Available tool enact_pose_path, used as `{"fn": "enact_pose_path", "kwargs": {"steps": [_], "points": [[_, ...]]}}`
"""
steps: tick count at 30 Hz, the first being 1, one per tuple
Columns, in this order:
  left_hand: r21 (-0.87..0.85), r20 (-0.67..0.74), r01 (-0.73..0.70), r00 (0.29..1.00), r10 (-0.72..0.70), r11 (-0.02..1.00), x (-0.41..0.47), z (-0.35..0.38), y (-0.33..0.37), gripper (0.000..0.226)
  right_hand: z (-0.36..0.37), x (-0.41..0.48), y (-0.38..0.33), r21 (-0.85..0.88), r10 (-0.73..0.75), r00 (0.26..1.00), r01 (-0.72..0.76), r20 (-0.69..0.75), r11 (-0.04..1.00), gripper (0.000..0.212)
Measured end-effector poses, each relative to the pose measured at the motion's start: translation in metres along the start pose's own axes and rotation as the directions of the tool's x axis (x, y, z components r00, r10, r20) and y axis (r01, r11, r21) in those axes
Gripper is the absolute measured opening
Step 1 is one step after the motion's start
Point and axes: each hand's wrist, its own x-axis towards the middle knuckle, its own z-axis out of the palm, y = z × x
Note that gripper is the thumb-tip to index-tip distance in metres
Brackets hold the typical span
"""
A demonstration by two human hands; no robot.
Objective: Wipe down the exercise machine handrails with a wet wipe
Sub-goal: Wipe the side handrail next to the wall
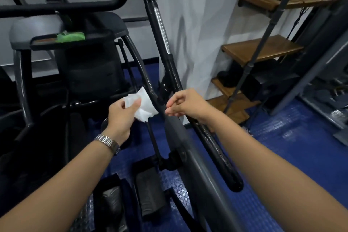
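Observation:
My left hand [122,114], with a metal watch on its wrist, pinches a crumpled white wet wipe [144,105] just left of the machine's frame. The black right handrail [207,137] runs from the upper middle down to its rounded end at the lower right, and its lower part glistens. A silver grip section [160,24] sits higher up on it. My right hand [185,105] hovers beside the rail with loosely curled fingers and holds nothing.
A green wipe packet [70,36] lies on the machine's tray [45,43]. Two black pedals [148,192] sit below on the blue studded floor [282,147]. A wooden shelf unit [261,49] stands at the right, beside a white curtain [195,24].

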Motion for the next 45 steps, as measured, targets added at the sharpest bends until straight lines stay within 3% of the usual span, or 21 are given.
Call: {"fn": "enact_pose_path", "kwargs": {"steps": [4,8,13,15,18,22,27,29,33,38,42,45], "points": [[0.198,0.045,-0.187,0.982,0.182,0.962,-0.025,0.015,-0.014,0.006,-0.042,-0.025,0.037,-0.087,-0.020,0.989,0.008,-0.147,0.996,0.011],[0.287,0.117,-0.346,0.938,0.326,0.893,-0.054,0.033,-0.025,0.015,-0.071,-0.052,0.082,-0.244,-0.098,0.949,0.023,-0.300,0.970,0.018],[0.207,0.222,-0.441,0.891,0.397,0.873,-0.093,0.065,-0.043,0.012,-0.081,-0.088,0.117,-0.351,-0.168,0.977,0.113,-0.129,0.929,0.017],[0.217,0.330,-0.573,0.805,0.493,0.790,-0.112,0.076,-0.059,0.013,-0.084,-0.097,0.133,-0.336,-0.162,0.983,0.124,-0.087,0.934,0.029],[0.189,0.520,-0.755,0.619,0.588,0.628,-0.144,0.085,-0.091,0.020,-0.083,-0.107,0.148,-0.246,-0.189,0.980,0.169,-0.061,0.954,0.048],[0.078,0.740,-0.891,0.352,0.573,0.447,-0.171,0.085,-0.123,0.022,-0.076,-0.113,0.157,-0.228,-0.233,0.972,0.220,-0.032,0.948,0.059],[0.074,0.850,-0.957,0.208,0.484,0.281,-0.167,0.076,-0.120,0.040,-0.075,-0.116,0.160,-0.267,-0.286,0.958,0.272,-0.013,0.925,0.062],[0.090,0.839,-0.954,0.228,0.493,0.287,-0.160,0.077,-0.117,0.040,-0.076,-0.116,0.160,-0.248,-0.278,0.961,0.265,-0.017,0.932,0.060],[0.193,0.724,-0.914,0.378,0.578,0.356,-0.149,0.089,-0.116,0.028,-0.078,-0.114,0.157,-0.218,-0.268,0.963,0.262,0.005,0.940,0.055],[0.165,0.699,-0.912,0.377,0.608,0.375,-0.164,0.086,-0.121,0.015,-0.078,-0.113,0.156,-0.183,-0.289,0.957,0.286,0.010,0.941,0.045],[0.276,0.554,-0.838,0.539,0.634,0.470,-0.162,0.094,-0.120,0.011,-0.079,-0.112,0.154,-0.172,-0.280,0.960,0.277,0.004,0.946,0.042],[0.303,0.508,-0.811,0.582,0.635,0.501,-0.167,0.101,-0.121,0.011,-0.078,-0.110,0.154,-0.183,-0.293,0.956,0.287,-0.008,0.940,0.040]]}}
